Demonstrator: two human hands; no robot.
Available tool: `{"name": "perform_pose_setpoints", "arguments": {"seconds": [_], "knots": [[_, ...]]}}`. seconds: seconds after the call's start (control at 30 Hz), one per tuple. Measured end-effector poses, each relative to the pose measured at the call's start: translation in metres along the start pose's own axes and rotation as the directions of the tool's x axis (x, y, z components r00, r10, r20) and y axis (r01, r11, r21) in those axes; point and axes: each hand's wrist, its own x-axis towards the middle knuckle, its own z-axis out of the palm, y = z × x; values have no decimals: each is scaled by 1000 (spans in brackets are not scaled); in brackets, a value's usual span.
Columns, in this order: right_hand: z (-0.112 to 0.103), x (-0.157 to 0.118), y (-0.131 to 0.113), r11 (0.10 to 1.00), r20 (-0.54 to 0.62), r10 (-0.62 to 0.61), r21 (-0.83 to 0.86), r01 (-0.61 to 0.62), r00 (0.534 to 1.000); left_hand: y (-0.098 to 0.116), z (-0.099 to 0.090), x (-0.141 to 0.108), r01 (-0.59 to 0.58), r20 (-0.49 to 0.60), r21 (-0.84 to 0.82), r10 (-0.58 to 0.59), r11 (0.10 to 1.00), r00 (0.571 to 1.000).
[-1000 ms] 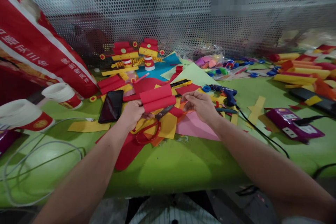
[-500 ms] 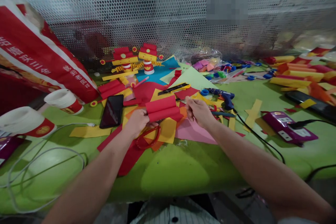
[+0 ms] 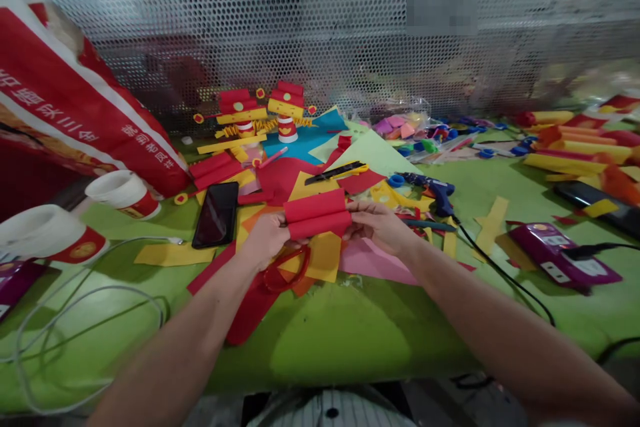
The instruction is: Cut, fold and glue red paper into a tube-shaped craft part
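A piece of red paper rolled into two side-by-side tubes (image 3: 317, 215) is held level above the scattered paper. My left hand (image 3: 265, 237) pinches its left end, and my right hand (image 3: 377, 225) has its fingers closed on the right end. Below lie red-handled scissors (image 3: 306, 268), their blades hidden under paper. Just beyond the roll is a yellow and black utility knife (image 3: 336, 172). Two finished paper figures (image 3: 286, 107) with red hats, yellow faces and paper-cup bodies stand at the back left.
On the left are a black phone (image 3: 216, 213), paper cups (image 3: 123, 193), a white cable (image 3: 95, 285) and a large red bag (image 3: 95, 93). To the right are a blue glue gun (image 3: 434, 188), a purple power strip (image 3: 564, 255) and rolled coloured paper (image 3: 580, 143). A perforated metal panel (image 3: 320, 20) stands behind.
My right hand has come in from the right and taken hold of the roll's right end. My left hand keeps its grip. The view has shifted slightly.
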Motion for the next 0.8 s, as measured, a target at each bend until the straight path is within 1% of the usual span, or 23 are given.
{"name": "perform_pose_setpoints", "arguments": {"seconds": [0.1, 0.27, 0.53, 0.67, 0.8], "knots": [[-1, 0, -2, 999, 31, 38, -35, -37, 999, 1, 0, -1, -22, -8, -4, 22, 1000, 1000], [0, 1, -1, 991, -6, 79, -104, -79, 997, -2, 1, -3, -19, 7, 20, 19, 1000, 1000], [-1, 1, 2, 963, -50, 52, -264, -64, 997, -3, 6, -7, -4, 20, 55, 3, 998, 1000], [1, 1, 1, 965, -42, 44, -256, -54, 998, -3, 6, -6, 20, 18, 36, -20, 999, 1000], [5, 1, 0, 974, -63, 24, -222, -37, 998, -4, 4, -4, 58, 20, 4, -58, 998, 998]]}}
